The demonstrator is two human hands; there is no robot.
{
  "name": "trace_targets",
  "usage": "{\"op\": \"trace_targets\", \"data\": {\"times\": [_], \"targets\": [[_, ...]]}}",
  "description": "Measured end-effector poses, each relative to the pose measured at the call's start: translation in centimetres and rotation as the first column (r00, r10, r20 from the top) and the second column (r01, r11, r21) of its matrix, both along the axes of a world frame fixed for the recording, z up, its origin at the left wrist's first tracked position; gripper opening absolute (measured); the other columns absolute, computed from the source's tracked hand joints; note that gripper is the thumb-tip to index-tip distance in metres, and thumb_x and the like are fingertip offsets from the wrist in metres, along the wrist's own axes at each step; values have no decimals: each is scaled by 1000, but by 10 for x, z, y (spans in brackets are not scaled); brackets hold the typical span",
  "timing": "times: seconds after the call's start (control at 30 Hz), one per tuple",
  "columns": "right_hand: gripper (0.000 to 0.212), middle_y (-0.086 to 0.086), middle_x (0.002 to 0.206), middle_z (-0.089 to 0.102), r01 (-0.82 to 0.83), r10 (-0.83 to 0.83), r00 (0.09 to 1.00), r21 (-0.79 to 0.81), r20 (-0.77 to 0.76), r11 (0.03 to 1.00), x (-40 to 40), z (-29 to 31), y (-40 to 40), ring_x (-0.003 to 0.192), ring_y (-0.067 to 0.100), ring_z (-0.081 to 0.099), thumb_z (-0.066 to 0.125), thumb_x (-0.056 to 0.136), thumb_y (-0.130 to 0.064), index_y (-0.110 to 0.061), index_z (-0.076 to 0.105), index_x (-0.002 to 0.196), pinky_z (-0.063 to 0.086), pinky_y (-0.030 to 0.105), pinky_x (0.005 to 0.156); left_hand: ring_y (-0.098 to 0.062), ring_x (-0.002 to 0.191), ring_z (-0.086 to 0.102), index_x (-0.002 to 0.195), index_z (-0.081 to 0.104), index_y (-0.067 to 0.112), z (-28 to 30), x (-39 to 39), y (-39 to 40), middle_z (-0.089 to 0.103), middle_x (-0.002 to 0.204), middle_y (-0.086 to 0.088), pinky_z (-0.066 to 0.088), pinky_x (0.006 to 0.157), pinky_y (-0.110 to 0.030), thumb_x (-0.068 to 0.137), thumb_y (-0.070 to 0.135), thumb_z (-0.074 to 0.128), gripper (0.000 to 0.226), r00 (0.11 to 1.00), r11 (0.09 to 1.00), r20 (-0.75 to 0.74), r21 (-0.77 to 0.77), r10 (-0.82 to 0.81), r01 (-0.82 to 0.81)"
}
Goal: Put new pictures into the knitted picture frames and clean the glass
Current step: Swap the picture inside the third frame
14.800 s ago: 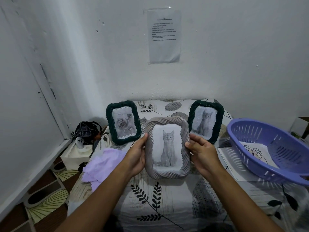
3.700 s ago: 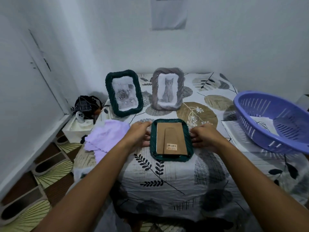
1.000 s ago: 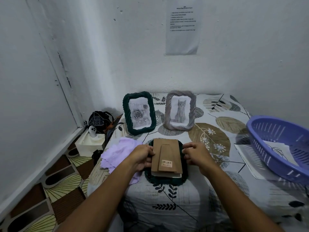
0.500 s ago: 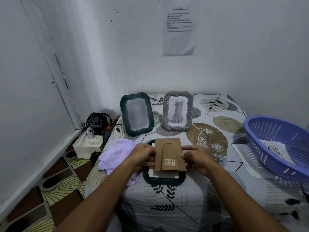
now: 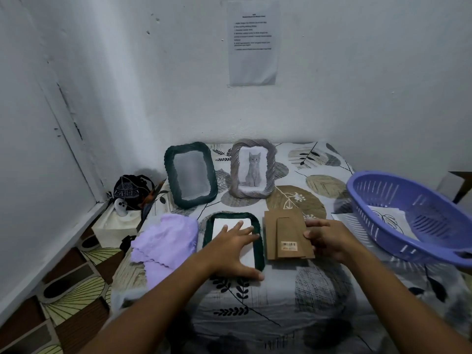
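The left hand point(image 5: 231, 247) lies flat, fingers spread, on the white sheet point(image 5: 231, 223) in the green frame point(image 5: 259, 249), while the right hand point(image 5: 329, 240) pinches the brown backing board point(image 5: 283, 232) beside it.

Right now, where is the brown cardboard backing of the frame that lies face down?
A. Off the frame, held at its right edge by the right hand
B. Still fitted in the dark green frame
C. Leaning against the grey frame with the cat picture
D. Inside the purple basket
A: the brown cardboard backing sits beside the face-down dark green frame, with the right hand holding its right edge.
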State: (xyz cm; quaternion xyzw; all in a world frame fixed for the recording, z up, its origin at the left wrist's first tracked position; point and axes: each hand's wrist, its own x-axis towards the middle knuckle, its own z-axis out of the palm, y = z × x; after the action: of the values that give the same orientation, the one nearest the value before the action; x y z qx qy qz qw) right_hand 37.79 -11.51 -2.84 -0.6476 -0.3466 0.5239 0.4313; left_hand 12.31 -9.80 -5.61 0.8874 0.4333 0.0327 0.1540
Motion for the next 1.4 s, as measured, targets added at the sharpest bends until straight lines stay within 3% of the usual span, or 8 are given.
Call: {"op": "trace_targets", "data": {"times": [0.2, 0.43, 0.7, 0.93, 1.13, 1.23, 1.4], "targets": [[31, 18, 90, 66, -19, 21, 998, -38, 58, 999, 9, -10, 4, 74, 29, 60, 54, 84, 15, -8, 64, 104, 48, 34, 57, -14, 147, -6, 152, 16, 29, -14, 1, 2, 4, 161, 5, -7, 117, -44, 72, 75, 57, 101, 994, 1000, -102, 0, -31, 31], [34, 20, 98, 68, -33, 43, 989, -67, 143, 997, 13, -20, 15, 85, 35, 67, 62, 79, 13, -5, 66, 109, 55, 37, 61, -13, 147, -5, 151, 19, 27, -18, -1, 3, 3, 161, 6, -3, 119, -47, 74, 77, 53, 98, 995, 1000, -99, -9, -28, 28], [26, 12, 89, 68, -125, 145, 935, -81, 324, 989, 11, -17, 15, 72, 24, 65, 65, 81, 9, -11, 68, 98, 50, 28, 50, -13, 147, -4, 151, 20, 26, -19, -1, 3, 4, 161, 6, -3, 119, -47, 74, 76, 53, 97, 996, 999, -89, -6, -32, 31], [21, 11, 85, 68, -132, 159, 880, -92, 448, 987, 8, -16, 17, 71, 25, 65, 69, 80, 5, -13, 68, 90, 51, 30, 53, -12, 147, -4, 151, 21, 26, -19, -2, 4, 4, 161, 7, -3, 119, -46, 74, 76, 54, 97, 996, 999, -84, -12, -30, 29], [18, 5, 72, 67, -125, 141, 832, -67, 537, 990, 5, -10, 16, 56, 16, 62, 73, 78, 3, -5, 71, 94, 50, 25, 47, -11, 147, -5, 151, 22, 27, -20, -1, 4, 4, 161, 6, -6, 118, -45, 74, 75, 55, 97, 997, 1000, -70, -19, -19, 18], [21, 8, 78, 65, -118, 108, 866, -11, 488, 993, -2, -4, 15, 59, 17, 60, 63, 85, 3, -4, 66, 104, 48, 25, 48, -10, 147, -4, 150, 21, 31, -19, -1, 4, 4, 161, 6, -4, 119, -46, 73, 76, 55, 96, 1000, 1000, -18, -24, -5, 5], [24, 13, 85, 69, -206, 154, 899, 84, 410, 975, -34, 9, 16, 65, 18, 63, 60, 85, 6, -2, 65, 107, 49, 25, 51, -11, 147, 7, 148, 27, 33, -11, -11, 3, 19, 158, 5, 11, 120, -43, 77, 68, 60, 86, 968, 994, 225, -59, 107, -96]]}}
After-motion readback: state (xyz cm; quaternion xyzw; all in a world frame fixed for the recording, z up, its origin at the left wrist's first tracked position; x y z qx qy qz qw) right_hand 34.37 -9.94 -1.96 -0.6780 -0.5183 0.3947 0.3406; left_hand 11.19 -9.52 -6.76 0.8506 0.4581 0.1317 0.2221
